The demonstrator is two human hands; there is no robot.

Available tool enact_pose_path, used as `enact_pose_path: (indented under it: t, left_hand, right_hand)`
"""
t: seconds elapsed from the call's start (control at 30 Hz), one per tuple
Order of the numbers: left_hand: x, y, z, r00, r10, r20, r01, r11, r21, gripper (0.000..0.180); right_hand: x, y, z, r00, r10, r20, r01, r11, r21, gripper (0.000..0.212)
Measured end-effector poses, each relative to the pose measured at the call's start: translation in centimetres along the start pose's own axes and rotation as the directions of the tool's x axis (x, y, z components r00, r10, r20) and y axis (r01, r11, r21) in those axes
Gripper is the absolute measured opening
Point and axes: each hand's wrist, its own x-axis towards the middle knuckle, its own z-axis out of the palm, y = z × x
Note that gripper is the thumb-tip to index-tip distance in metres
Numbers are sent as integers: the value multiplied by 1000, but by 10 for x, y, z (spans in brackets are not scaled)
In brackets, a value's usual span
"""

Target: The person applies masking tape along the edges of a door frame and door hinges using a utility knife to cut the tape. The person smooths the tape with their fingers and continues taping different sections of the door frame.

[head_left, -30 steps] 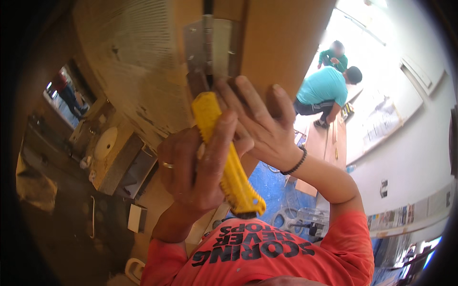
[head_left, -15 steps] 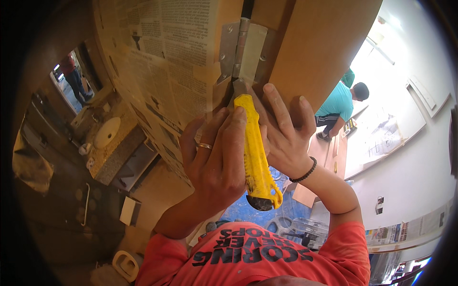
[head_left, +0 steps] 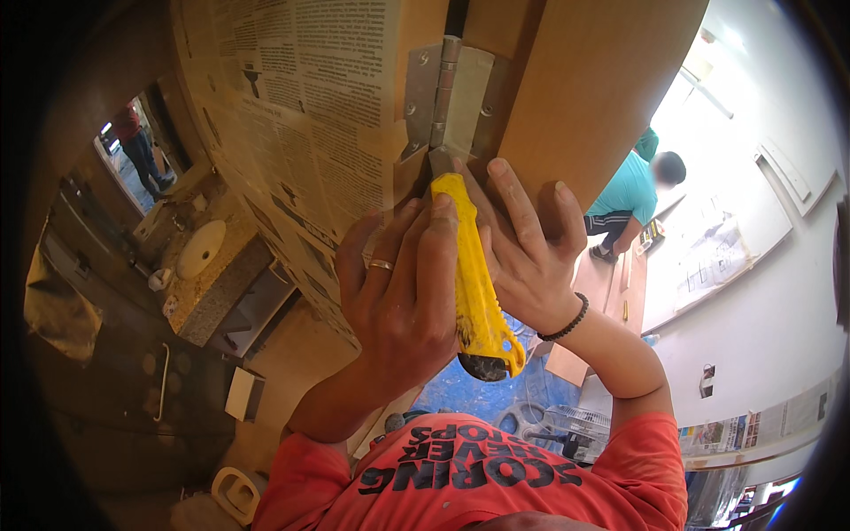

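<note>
Your left hand (head_left: 403, 292) is raised in front of you, forearm rising from the lower edge, and its fingers are curled tight around the yellow utility knife (head_left: 474, 279); a ring shows on one finger. The knife stands nearly upright, its butt end pointing down toward your orange shirt (head_left: 478, 478) and its tip pressed against the lower end of the metal hinge (head_left: 443, 97). Your right hand (head_left: 522, 248) comes in from the right, wrist bent and wearing a dark bead bracelet, fingers spread and laid flat against the brown wooden door edge (head_left: 584, 88) just beside the knife; it grips nothing. Newspaper sheets (head_left: 301, 115) cover the surface left of the hinge. Another person in a teal shirt (head_left: 629, 190) crouches well apart, at the right.
</note>
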Motion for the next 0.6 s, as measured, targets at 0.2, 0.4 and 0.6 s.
enact_pose_path:
  t: [0.2, 0.4, 0.6]
  left_hand:
    - [2, 2, 1, 1000, 3, 5, -3, 1000, 8, 33]
    - [6, 3, -2, 999, 15, 43, -16, 999, 39, 34]
    - [13, 3, -5, 996, 33, 80, -33, 999, 5, 34]
  right_hand:
    - [-1, 0, -3, 1000, 12, 8, -12, 1000, 29, 32]
    - [-1, 1, -1, 1000, 1, -12, -1, 999, 54, 28]
    - [-1, 0, 2, 999, 8, -38, -5, 997, 83, 25]
